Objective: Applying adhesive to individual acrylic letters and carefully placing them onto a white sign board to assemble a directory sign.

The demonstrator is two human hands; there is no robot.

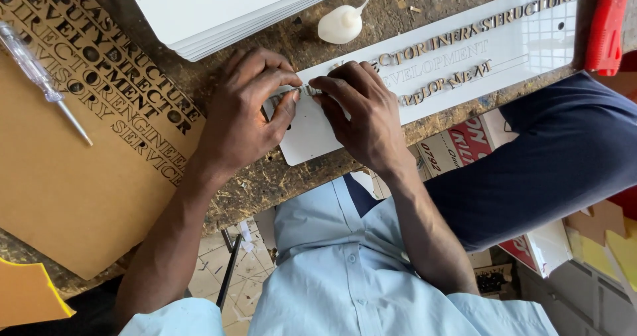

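1. A cut-out board (86, 130) lies at the far left of the worktop (265, 176).
2. Left hand (249, 107) pinches a small letter (306, 91).
3. Right hand (361, 110) pinches it too, fingertips meeting over the white sign (464, 57).
4. A glue bottle (340, 24) stands just beyond.

A worn workshop table stood over a littered tiled floor in even, soft light.

The table (279, 176) had a rough, scarred wooden top, speckled with dried glue and scraps. A brown cardboard sheet (73, 196) with cut-out lettering covered one end, and a stack of white boards (232, 10) lay along another edge. Below the table's edge, pale floor tiles (215, 269) were strewn with offcuts, with printed cardboard boxes (464, 147) and yellow and tan scraps (610, 243) to one side.
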